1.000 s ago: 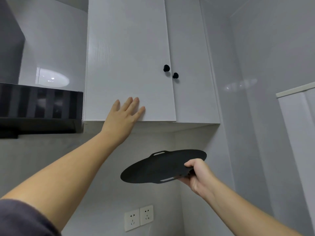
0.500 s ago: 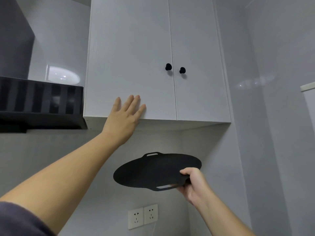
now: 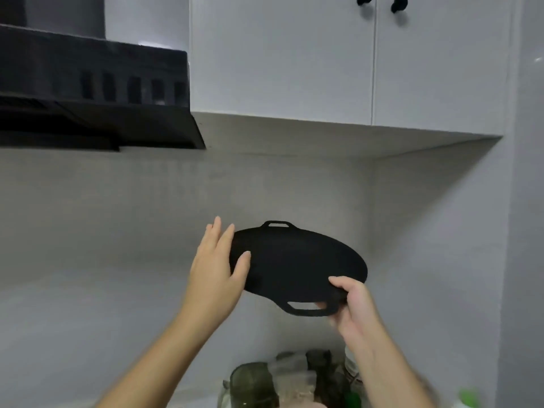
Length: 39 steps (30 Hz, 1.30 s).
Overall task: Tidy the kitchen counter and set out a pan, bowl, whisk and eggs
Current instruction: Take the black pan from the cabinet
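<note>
A flat round black pan (image 3: pixel 294 266) with a loop handle at each end hangs in the air in front of the grey wall. My right hand (image 3: pixel 350 307) grips its near handle from below, thumb on top. My left hand (image 3: pixel 217 266) lies against the pan's left edge, fingers nearly straight and the thumb on the pan's upper face. No bowl, whisk or eggs are in view.
A white wall cupboard (image 3: pixel 338 69) with two black knobs (image 3: pixel 379 2) hangs above, both doors closed. A black range hood (image 3: pixel 94 92) juts out at upper left. Blurred jars and bags (image 3: pixel 282 378) stand at the bottom middle, below the pan.
My left hand has left the cupboard door and come down to the pan's left edge. The view has tilted downward, and the pan now tilts toward me.
</note>
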Available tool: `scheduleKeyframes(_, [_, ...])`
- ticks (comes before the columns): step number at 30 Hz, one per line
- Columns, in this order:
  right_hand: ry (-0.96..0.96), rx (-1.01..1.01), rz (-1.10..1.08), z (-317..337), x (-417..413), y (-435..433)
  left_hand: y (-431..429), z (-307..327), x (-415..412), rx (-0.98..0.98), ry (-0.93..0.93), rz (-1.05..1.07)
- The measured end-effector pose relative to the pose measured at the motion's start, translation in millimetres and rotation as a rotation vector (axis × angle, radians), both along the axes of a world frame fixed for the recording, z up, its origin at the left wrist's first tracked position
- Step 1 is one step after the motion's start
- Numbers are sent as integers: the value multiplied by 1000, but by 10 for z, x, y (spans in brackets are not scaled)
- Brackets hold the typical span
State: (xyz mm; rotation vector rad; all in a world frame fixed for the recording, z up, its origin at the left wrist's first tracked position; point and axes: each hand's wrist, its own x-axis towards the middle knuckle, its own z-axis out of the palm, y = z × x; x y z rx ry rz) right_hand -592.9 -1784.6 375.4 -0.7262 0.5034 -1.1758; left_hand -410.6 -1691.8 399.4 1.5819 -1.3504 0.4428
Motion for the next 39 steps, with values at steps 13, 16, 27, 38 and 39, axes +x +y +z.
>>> scheduleKeyframes(13, [53,32,215,-1094,1115,607,903,-1263,758,-187,1377,-188])
scheduleKeyframes(16, [121,48,347,-1441,1548,1023,1539,-1549,1082,-408,1595,-195])
scheduleKeyframes(27, [181,149,585,-1840,2960,3064,3815,-2043,2230,-559,1586,-19])
scheduleKeyframes(38, [283,196,817,-2106,4462,4778,5679,-2490,3432,-796,1630,217])
scheduleKeyframes(39, [314,196,840,-2169,4648,4884,5801,-2577,3573,-819,1642,233])
